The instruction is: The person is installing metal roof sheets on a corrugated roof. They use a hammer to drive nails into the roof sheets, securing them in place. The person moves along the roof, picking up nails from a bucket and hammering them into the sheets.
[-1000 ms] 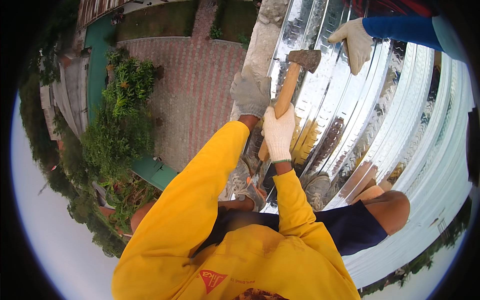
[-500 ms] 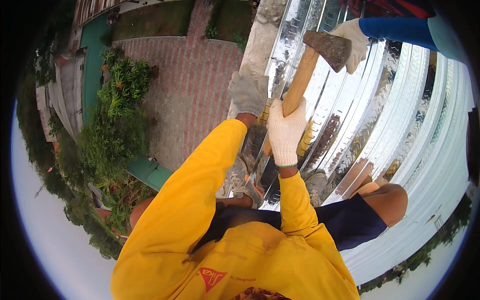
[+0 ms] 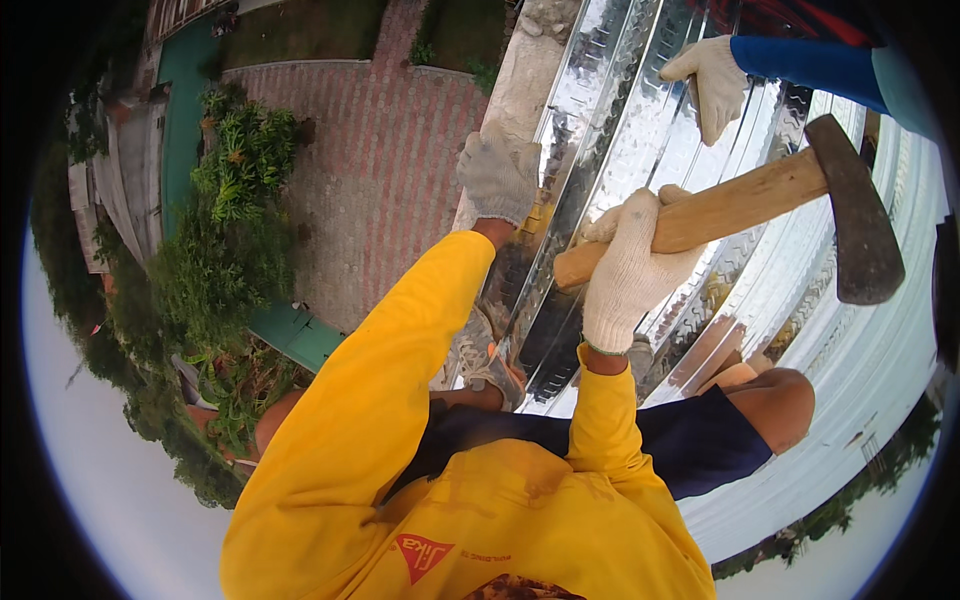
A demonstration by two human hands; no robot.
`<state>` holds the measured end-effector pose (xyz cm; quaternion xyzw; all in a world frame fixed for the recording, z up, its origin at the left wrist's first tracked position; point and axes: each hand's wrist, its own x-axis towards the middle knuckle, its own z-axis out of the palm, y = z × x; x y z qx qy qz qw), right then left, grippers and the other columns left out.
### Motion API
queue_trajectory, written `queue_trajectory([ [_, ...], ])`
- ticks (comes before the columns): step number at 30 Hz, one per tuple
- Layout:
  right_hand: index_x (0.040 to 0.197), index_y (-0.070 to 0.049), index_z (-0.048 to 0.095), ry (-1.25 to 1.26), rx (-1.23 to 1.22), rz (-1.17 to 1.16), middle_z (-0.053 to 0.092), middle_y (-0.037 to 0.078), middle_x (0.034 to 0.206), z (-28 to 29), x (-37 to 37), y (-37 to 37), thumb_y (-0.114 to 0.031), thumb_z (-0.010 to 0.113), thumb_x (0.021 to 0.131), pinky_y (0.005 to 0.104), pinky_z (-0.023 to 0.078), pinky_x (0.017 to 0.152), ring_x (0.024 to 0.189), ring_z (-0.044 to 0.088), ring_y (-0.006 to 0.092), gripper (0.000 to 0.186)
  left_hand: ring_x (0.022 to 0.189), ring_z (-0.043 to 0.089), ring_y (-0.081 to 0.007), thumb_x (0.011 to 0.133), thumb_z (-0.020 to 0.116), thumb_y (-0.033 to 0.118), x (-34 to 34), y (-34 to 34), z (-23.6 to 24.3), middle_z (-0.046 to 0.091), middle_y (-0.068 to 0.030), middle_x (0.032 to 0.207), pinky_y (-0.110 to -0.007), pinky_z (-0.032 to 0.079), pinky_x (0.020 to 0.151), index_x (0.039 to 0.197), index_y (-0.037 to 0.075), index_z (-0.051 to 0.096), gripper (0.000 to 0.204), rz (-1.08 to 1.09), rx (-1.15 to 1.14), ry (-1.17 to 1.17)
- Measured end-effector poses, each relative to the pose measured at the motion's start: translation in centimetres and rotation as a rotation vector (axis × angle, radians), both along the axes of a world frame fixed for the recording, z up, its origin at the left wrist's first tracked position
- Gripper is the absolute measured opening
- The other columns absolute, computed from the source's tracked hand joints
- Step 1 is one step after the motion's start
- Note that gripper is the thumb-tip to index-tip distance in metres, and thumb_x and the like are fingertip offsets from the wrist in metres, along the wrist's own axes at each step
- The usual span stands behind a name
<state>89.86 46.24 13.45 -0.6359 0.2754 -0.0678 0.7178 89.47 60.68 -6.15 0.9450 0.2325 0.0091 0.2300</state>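
My right hand (image 3: 640, 270), in a white knit glove, grips a hatchet (image 3: 740, 200) by its wooden handle. The dark metal head points off to the right, above the shiny corrugated metal sheet (image 3: 640, 130). My left hand (image 3: 498, 178), in a grey glove, is closed at the sheet's left edge, beside the concrete ledge (image 3: 520, 85). Whatever its curled fingers hold is hidden. Beyond the hatchet, another person's white-gloved hand (image 3: 715, 85) reaches in from the right over the sheet, with its fingers stretched out.
My shoe (image 3: 483, 355) rests near the sheet's left edge. Past the ledge lies a paved yard (image 3: 370, 190) far below, with green bushes (image 3: 235, 200). More ribbed metal roofing (image 3: 840, 400) spreads to the right. The other person's blue sleeve (image 3: 810, 70) is at the upper right.
My right hand has swung the hatchet over to the right, its head moving away from the other person's hand. That hand now shows its fingers spread. My left hand has barely moved.
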Motion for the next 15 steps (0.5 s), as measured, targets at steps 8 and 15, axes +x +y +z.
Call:
queue_trajectory([
  [8,0.134,-0.002,0.061,0.52,-0.111,0.401,0.07,0.012,0.09,-9.5,-4.2,2.3,-0.014,0.078,0.109,0.0332,0.056,0.059,0.063,0.07,0.0165,0.032,0.124,0.063,-0.0509,0.103,0.086,0.048,-0.6,-0.9,-0.7,0.06,-0.0264,0.132,-0.065,0.047,0.108,0.156,0.004,0.056,0.075,0.005,0.095,-0.061],
  [15,0.129,0.002,0.063,-0.154,-0.037,-0.087,0.07,0.009,0.082,-1.0,-0.7,2.0,-0.005,0.075,0.113,0.0332,0.057,0.064,0.067,0.069,0.0158,0.021,0.123,0.064,-0.0536,0.106,0.079,0.049,0.1,0.0,0.3,0.064,-0.0303,0.129,-0.065,0.049,0.108,0.148,0.002,0.061,0.066,-0.011,0.005,-0.078],
])
